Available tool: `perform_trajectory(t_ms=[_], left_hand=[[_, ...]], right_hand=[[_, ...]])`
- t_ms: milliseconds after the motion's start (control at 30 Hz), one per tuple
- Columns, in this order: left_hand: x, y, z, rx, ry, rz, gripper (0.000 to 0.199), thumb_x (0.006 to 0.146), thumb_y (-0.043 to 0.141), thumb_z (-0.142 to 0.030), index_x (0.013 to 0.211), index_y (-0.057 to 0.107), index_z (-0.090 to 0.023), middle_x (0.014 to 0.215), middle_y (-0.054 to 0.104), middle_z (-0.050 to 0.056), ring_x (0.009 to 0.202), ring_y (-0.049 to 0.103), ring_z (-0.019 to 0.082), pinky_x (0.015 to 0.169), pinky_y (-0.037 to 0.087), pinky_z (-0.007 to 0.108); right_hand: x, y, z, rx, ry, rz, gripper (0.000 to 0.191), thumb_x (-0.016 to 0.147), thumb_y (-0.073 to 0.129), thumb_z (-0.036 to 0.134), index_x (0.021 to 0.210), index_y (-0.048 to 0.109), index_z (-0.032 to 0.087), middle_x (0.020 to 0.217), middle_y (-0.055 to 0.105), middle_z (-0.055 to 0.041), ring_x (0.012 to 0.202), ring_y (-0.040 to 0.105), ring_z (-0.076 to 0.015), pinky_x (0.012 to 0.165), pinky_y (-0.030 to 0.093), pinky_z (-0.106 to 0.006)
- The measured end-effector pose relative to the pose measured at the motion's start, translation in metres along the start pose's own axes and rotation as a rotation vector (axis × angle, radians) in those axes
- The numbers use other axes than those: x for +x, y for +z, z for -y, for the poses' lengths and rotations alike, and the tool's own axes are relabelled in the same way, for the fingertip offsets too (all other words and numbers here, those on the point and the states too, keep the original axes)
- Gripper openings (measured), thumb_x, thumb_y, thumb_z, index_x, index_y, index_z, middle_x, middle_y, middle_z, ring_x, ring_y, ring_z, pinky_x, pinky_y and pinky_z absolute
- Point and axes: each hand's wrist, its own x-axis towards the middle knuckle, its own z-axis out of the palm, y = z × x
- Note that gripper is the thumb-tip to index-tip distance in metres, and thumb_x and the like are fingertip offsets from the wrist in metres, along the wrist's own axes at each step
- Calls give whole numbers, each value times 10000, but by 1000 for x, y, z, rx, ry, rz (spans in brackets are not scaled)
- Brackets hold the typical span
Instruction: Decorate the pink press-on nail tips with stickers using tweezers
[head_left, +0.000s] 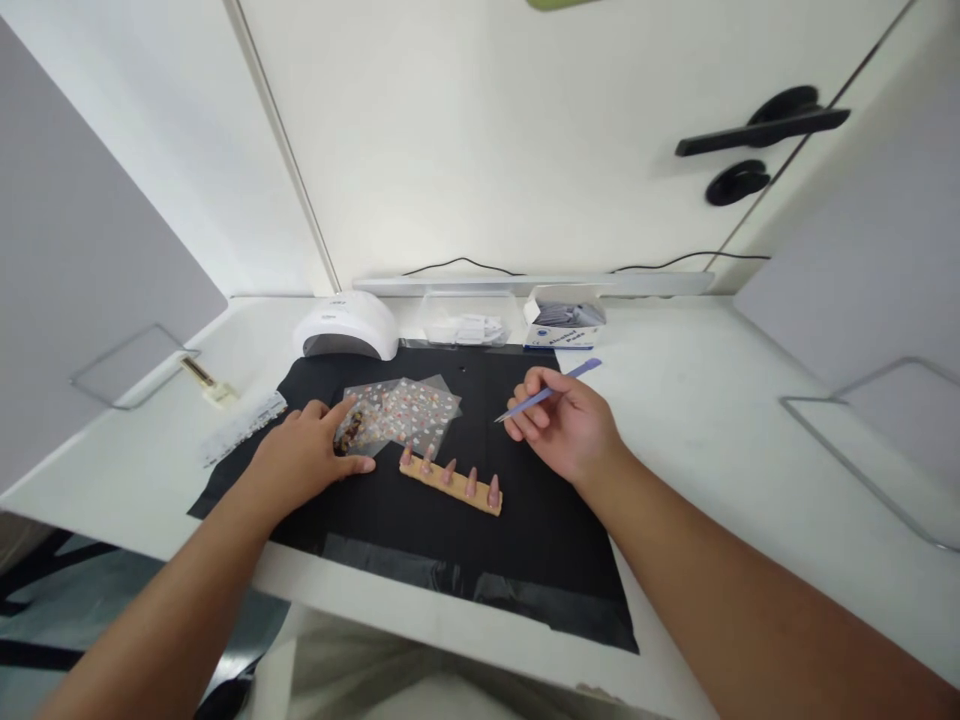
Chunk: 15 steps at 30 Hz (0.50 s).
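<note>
My right hand (561, 422) holds a thin purple pen-like tool (551, 391), its pointed tip angled down to the left over the black mat (525, 560). My left hand (309, 455) rests at the mat's left side, thumb and fingers apart, touching the edge of the clear sticker sheets (409, 408) with small white and orange patterns. Dark brown patches show by its fingertips. Between my hands lies a tan strip (450, 484) with several pinkish pointed false nails standing upright on it.
Behind the mat stand a white domed lamp (349, 322), a clear tray (471, 325) with white packets and an open box (564, 320) of packets. At left lie a patterned strip (244, 428) and a small cream clip-like object (208, 382). Wire frames flank the table (697, 400).
</note>
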Motion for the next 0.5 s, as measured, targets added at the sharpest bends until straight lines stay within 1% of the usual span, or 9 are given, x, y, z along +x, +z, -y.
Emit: perform_trajectory(t_ms=[100,167,233,300,367,433,500], left_hand=[[3,4,5,-117,4,-31,863,715,697,-547,1468,418,-231,1141,589,147,995,612,388,875,445,484],[5,7,8,-187,22,-48,901,703,718,-510,1483,381,-209,1141,596,133,1019,609,354,888,446,440],[5,10,12,-272,44,-63,887,705,726,-449,1479,373,-199,1078,619,100,990,610,307,864,451,388],[5,13,16,-364,63,-75,796,734,693,-379,1453,402,-201,919,620,46,861,608,254,789,455,349],[3,13,21,-464,84,-89,686,770,640,-337,1413,442,-205,780,560,-6,725,570,204,713,443,319],[2,10,25,-573,106,-110,592,808,591,-346,1369,466,-205,727,503,-32,668,535,173,679,437,299],[2,2,25,-678,128,-145,543,844,554,-383,1349,448,-211,719,480,-42,666,528,157,669,444,279]], right_hand=[[0,0,0,-3,0,-1,198,809,575,272,638,607,178,422,466,39,373,450,-118,446,456,-251],[1,1,0,-3,-1,-2,206,816,563,267,638,609,176,420,468,37,373,451,-119,446,457,-253],[1,1,0,0,-2,-5,212,818,555,262,633,610,175,419,468,36,369,447,-119,444,455,-253],[1,0,0,5,-2,-7,214,815,552,258,627,610,176,416,467,36,368,446,-119,443,453,-253],[2,0,0,12,1,-6,216,816,550,258,624,610,177,416,467,35,367,445,-120,444,453,-254],[1,-1,0,19,5,-5,220,819,551,260,624,611,177,415,466,35,366,443,-120,447,452,-255],[1,0,0,28,3,-3,224,824,555,264,626,613,177,415,467,36,367,437,-120,454,453,-258]])
